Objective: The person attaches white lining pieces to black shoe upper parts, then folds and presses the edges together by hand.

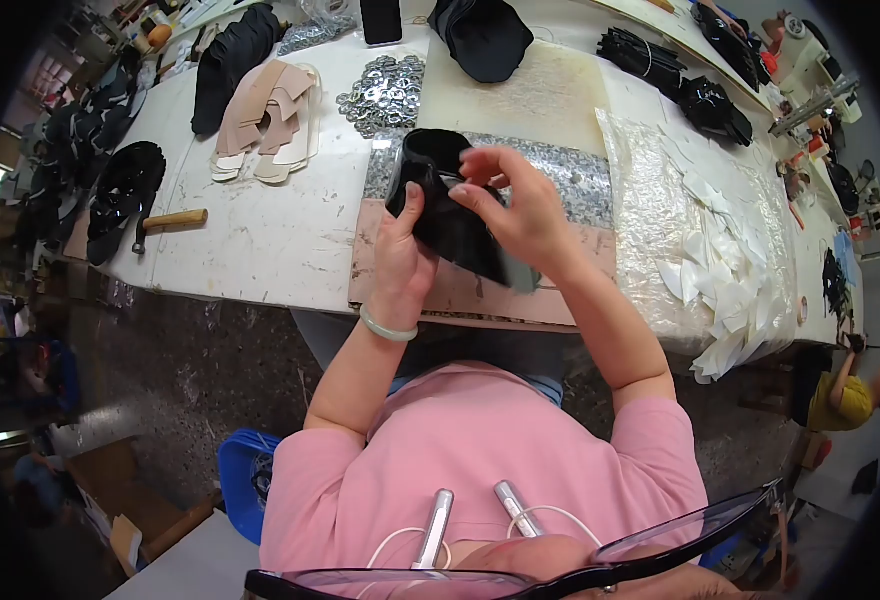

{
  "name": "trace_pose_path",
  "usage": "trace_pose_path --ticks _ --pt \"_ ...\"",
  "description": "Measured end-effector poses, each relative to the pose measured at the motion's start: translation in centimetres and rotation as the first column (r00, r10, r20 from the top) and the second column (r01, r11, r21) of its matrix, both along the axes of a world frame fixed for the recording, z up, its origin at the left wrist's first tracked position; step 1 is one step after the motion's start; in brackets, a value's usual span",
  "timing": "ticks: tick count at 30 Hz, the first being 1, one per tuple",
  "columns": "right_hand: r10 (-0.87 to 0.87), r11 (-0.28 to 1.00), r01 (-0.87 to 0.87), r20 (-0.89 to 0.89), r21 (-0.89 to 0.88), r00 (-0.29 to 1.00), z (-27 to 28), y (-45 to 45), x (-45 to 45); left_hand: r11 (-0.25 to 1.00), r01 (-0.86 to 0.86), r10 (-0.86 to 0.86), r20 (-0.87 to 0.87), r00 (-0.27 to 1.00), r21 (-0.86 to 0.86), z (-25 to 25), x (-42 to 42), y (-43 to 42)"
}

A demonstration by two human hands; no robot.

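Observation:
My left hand (401, 250) is closed round a glossy black shoe upper (450, 225), its thumb lying along the outer side. The upper is tilted above the work surface, its opening toward the far side. At the upper's right edge is my right hand (520, 200), fingers bent and the thumb apart from them. The thumb tip seems to touch the upper near a small shiny spot that I cannot make out. Beneath both hands lie a speckled grey slab (585, 185) and a pinkish board (375, 270).
On the white table (290, 230) are a hammer (172, 219), metal buckles (385, 95), beige cut pieces (270, 115) and a phone (381, 22). White scraps (720, 270) lie on plastic sheeting at right. Black shoe parts (480, 40) sit at the back. A co-worker (840, 400) is far right.

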State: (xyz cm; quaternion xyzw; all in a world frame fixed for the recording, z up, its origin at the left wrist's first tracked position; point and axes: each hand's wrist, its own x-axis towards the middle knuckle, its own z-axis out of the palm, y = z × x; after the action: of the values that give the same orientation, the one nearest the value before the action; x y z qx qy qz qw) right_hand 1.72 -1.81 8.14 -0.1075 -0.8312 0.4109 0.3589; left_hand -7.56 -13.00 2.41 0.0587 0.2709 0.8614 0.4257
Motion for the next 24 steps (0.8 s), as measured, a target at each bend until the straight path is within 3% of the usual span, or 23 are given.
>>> trace_pose_path --ticks 3,7,11,14,16,19,24 --pt "0.012 0.967 -0.008 -0.014 0.254 1.000 -1.4 -0.9 0.5 0.998 -0.056 0.055 0.036 0.998 0.021 -1.1 -0.1 -0.8" --pt "-0.053 0.984 0.061 -0.050 0.170 0.997 -2.2 -2.3 0.4 0.988 -0.150 0.154 -0.127 0.980 0.041 0.2 1.1 -1.3" --pt "-0.017 0.999 0.017 0.007 -0.031 1.000 -2.0 -2.7 0.7 0.962 -0.274 0.267 -0.296 0.917 0.020 0.8 1.8 -1.4" --pt "0.025 0.993 -0.018 0.055 -0.118 0.998 -2.5 -2.8 1.0 0.935 -0.351 0.347 -0.309 0.886 0.045 0.6 2.5 -1.3" --pt "0.024 0.994 -0.012 0.106 -0.110 0.994 -2.0 -2.9 1.3 0.947 -0.321 0.305 -0.312 0.900 -0.001 -0.2 2.2 -1.7" --pt "-0.016 0.999 0.004 0.231 0.051 0.973 -1.8 -3.0 1.7 0.963 -0.258 0.227 -0.282 0.932 -0.077 0.1 2.2 -2.6" --pt "0.200 0.980 -0.177 0.390 -0.095 0.899 -2.7 -3.0 2.6 0.974 -0.197 0.156 -0.293 0.943 -0.115 0.4 2.6 -4.4"
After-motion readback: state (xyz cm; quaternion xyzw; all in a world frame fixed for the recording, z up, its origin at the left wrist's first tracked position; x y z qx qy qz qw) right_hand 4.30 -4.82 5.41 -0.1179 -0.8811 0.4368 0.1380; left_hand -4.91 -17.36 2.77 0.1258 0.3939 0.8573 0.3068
